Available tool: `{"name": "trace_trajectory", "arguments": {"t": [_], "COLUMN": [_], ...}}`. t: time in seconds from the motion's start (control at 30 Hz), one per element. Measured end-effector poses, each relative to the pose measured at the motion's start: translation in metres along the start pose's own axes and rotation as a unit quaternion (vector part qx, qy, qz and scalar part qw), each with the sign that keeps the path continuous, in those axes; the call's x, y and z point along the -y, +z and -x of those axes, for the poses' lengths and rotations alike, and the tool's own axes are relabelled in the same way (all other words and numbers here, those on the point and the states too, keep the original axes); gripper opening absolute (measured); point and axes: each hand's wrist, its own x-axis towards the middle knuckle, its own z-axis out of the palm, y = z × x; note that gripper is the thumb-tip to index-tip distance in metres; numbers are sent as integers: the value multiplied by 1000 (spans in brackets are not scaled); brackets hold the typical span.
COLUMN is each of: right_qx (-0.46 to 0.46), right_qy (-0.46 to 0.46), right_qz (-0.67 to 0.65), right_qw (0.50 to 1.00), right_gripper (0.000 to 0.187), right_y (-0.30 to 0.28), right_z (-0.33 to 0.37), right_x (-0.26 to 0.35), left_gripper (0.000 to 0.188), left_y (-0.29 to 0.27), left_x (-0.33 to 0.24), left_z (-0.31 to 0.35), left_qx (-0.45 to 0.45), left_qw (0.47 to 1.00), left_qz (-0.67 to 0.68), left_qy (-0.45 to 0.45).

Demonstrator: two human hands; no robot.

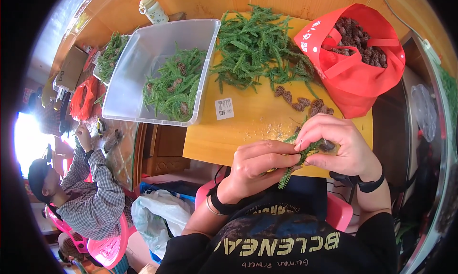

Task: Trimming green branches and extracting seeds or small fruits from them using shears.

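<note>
The yellow surface (214,142) was partly blocked from view by a clear bin (125,85) of greenery (167,90), a red bag (353,90) of pine cones (360,42) and a pile of green sprigs (250,47), while above its near edge the left hand (260,166) and right hand (341,145) had grips closed on a single sprig (312,148), partly masked by fingers (281,158).

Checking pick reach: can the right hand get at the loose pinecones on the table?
Probably yes: the right hand is near the loose pinecones, nothing visible between, though it's holding the green sprig.
</note>
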Motion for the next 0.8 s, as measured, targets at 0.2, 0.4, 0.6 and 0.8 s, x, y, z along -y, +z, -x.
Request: {"name": "trace_trajectory", "arguments": {"t": [0.2, 0.4, 0.6, 0.8], "right_qx": [-20, -41, -105, -242], "right_qy": [20, 8, -13, -29], "right_qz": [-74, -82, -39, 60], "right_qw": [997, 996, 994, 968], "right_gripper": [20, 15, 14, 15], "right_y": [4, 8, 16, 36], "right_z": [4, 9, 20, 25], "right_x": [-4, -6, -9, -17], "left_gripper": [25, 25, 24, 25], "left_y": [0, 2, 6, 12], "left_x": [-4, -5, -5, -8], "left_z": [-4, -4, -3, -8], "left_qx": [1, 8, 10, 16], "left_qw": [999, 1000, 999, 987], "left_qz": [-38, -30, -45, -160], "left_qy": [15, 4, 13, 30]}}
